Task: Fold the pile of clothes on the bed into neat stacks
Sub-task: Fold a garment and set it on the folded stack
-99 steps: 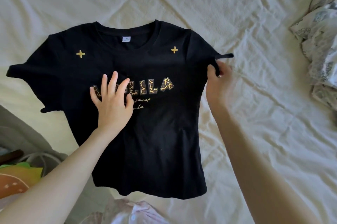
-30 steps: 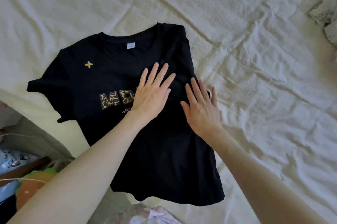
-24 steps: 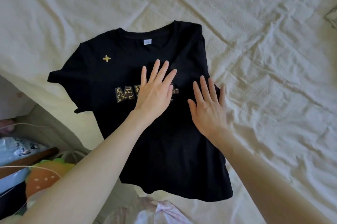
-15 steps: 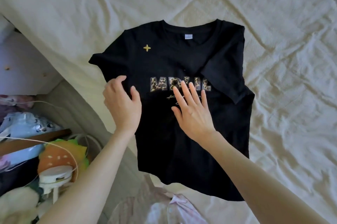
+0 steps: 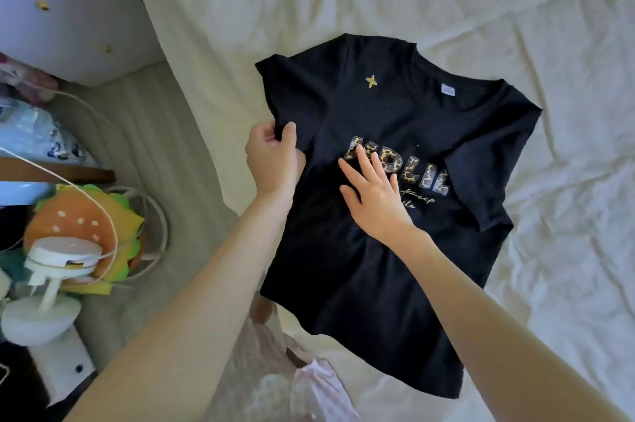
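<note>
Two hands on soft black T-shirt [image 5: 374, 284]: left hand [image 5: 273, 160] grip pinches sleeve; right hand [image 5: 376, 196] flat, fingers spread.

The black T-shirt [image 5: 395, 249] shows leopard-print letters, partly covered, reading roughly "MDLIL", with gold script "Keep" beneath.

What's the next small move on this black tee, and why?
Probably fold the left sleeve inward across the chest. The right sleeve already lies folded over the black T-shirt, covering the end of the print. The left hand pinches the unfolded left sleeve's edge, and the right hand lies flat on the front, seemingly pinning the fabric on the bed.
</note>
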A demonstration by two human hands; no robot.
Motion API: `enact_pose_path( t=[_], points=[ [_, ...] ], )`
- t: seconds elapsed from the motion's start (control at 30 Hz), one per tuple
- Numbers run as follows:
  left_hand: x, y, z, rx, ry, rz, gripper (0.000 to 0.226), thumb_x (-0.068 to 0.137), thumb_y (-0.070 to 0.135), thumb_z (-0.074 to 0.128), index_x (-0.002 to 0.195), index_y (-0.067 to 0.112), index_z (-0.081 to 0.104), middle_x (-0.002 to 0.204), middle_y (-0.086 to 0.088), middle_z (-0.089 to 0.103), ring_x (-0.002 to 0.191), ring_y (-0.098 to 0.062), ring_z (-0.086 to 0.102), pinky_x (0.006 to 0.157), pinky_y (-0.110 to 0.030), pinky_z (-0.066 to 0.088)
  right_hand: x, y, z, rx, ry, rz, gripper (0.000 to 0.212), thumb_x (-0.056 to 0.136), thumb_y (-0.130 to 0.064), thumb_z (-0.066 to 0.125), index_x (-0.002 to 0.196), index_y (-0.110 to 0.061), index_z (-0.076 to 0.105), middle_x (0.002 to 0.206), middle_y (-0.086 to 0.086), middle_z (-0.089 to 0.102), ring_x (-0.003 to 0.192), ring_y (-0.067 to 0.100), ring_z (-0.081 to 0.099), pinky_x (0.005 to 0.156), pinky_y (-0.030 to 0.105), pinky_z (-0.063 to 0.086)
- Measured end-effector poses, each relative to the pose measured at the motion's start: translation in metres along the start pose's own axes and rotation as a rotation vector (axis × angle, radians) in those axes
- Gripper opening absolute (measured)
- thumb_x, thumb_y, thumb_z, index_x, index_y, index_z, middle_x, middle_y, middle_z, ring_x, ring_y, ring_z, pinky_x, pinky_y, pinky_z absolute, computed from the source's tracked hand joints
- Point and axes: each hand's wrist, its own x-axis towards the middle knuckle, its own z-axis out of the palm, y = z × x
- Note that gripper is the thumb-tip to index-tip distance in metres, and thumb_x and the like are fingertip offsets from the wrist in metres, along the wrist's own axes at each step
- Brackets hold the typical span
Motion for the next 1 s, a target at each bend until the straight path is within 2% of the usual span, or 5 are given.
enact_pose_path(
  t=[0.23,0.33,0.6,0.77,1.0],
  points=[
    [-0.022,-0.010,0.007,0.789,-0.594,1.137,0.008,0.087,0.003,0.059,0.095,0.002,0.058,0.147,-0.010,0.039,0.140,-0.028,0.030,0.109,-0.038,0.029,-0.026,0.020,-0.068,1.424,0.289,0.481,0.040,0.100,-0.045,0.032,0.123,-0.019,0.053,0.117,-0.001,0.062,0.106,0.011,0.060,0.090,0.030,0.048],
    [-0.020,-0.026,0.006,1.140,-0.723,1.037,0.030,0.097,0.030,0.049,0.123,0.017,0.053,0.157,0.002,0.018,0.147,-0.018,0.003,0.118,-0.039,0.003,-0.024,0.033,-0.079,1.272,0.382,0.571,0.046,0.098,-0.045,0.038,0.135,-0.017,0.045,0.125,0.001,0.056,0.109,0.015,0.056,0.096,0.033,0.045],
    [-0.019,-0.027,-0.001,0.529,-0.389,0.470,0.029,0.092,0.019,0.058,0.118,0.008,0.055,0.115,-0.006,0.054,0.107,-0.022,0.053,0.091,-0.027,0.040,0.063,0.009,-0.105,0.465,0.437,0.328,0.045,0.092,-0.039,0.055,0.126,-0.010,0.055,0.112,-0.002,0.060,0.100,0.011,0.055,0.086,0.022,0.040],
    [-0.020,-0.030,0.007,0.528,-0.379,0.413,0.035,0.089,0.025,0.062,0.121,0.014,0.054,0.118,-0.002,0.052,0.109,-0.018,0.052,0.090,-0.025,0.039,0.108,0.003,-0.126,0.751,0.403,0.539,0.018,0.083,-0.018,0.068,0.073,-0.014,0.054,0.067,0.000,0.048,0.062,0.012,0.044,0.056,0.022,0.039],
    [-0.017,-0.036,0.012,0.716,-0.256,0.466,0.036,0.087,0.035,0.062,0.116,0.013,0.056,0.114,-0.005,0.049,0.102,-0.021,0.050,0.070,-0.033,0.045,0.131,-0.023,-0.131,0.849,0.339,0.356,0.008,0.083,-0.013,0.070,0.081,-0.017,0.064,0.093,0.004,0.068,0.098,0.022,0.064,0.088,0.034,0.054]
  ],
)
